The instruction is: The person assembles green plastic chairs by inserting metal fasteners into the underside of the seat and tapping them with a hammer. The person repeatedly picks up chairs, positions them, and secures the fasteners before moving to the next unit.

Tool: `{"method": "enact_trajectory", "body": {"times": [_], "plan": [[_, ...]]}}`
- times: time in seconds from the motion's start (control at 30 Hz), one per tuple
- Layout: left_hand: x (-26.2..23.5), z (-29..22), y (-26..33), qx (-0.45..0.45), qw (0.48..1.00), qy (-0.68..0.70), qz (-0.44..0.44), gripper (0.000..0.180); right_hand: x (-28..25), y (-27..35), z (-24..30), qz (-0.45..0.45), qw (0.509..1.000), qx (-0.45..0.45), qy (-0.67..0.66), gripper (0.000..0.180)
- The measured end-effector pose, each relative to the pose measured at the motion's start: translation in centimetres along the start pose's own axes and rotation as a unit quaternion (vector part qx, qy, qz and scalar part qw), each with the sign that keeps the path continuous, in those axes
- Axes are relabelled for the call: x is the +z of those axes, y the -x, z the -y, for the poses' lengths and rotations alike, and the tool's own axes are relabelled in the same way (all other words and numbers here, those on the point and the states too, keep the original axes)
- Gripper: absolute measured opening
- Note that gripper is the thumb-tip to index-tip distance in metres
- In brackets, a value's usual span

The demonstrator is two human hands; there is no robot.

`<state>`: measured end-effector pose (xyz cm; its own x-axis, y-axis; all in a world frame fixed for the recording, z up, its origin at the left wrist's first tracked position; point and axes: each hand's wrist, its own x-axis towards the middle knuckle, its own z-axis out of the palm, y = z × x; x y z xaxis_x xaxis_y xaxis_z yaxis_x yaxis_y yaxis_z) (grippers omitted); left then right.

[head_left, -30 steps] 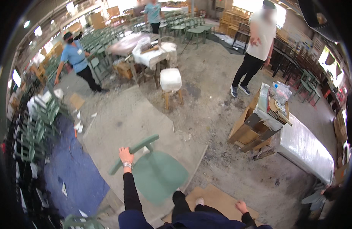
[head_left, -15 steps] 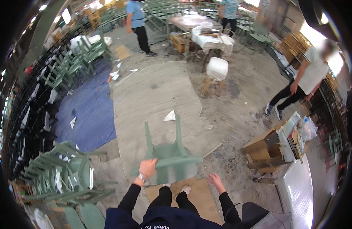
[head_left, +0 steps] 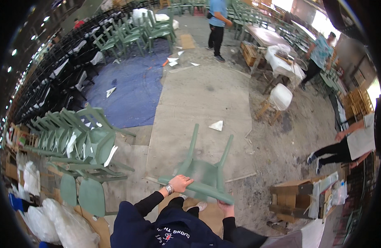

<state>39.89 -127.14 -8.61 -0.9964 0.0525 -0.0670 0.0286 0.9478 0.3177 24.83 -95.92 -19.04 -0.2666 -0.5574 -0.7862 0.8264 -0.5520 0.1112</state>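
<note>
A green chair (head_left: 201, 170) is in front of my legs, two of its legs pointing away from me. Across its near side runs a thick curved back rail (head_left: 198, 189). My left hand (head_left: 181, 182), with a metal watch band at the wrist, is closed over the left part of that rail. At the rail's right end my right hand (head_left: 226, 208) grips it, its fingers partly hidden by the wood. Beyond the chair a white folded scrap (head_left: 216, 125) lies on the cardboard floor covering (head_left: 203, 97).
Nested green chairs (head_left: 100, 142) stand at the left, with clear plastic bags (head_left: 68, 225) nearer me. A wooden crate (head_left: 292, 194) is at the right. Farther off are a blue tarp (head_left: 128, 97), a stool with a white-wrapped seat (head_left: 280, 97), and several people, one at the far right (head_left: 343, 146).
My right hand has come from apart onto the rail's right end. The chair has turned, its right side now nearer me. My view has swung left, shifting the surroundings rightward.
</note>
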Motion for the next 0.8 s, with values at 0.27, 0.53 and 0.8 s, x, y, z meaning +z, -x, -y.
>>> {"method": "enact_trajectory", "body": {"times": [0.27, 0.53, 0.8], "plan": [[-0.1, -1.0, 5.7, -0.032, 0.98, 0.141, -0.136, 0.046, 0.6, 4.0, -1.2, -0.081, 0.847, 0.022, 0.526, 0.047], [1.4, -0.5, 9.2, -0.358, 0.908, 0.073, -0.205, 0.044, -5.4, 2.0, -6.1, -0.1, 0.837, 0.034, 0.537, 0.052], [6.1, 6.4, 7.2, -0.488, 0.822, 0.255, 0.143, 0.069, -9.8, -0.4, -5.6, -0.086, 0.836, 0.009, 0.542, 0.069]]}}
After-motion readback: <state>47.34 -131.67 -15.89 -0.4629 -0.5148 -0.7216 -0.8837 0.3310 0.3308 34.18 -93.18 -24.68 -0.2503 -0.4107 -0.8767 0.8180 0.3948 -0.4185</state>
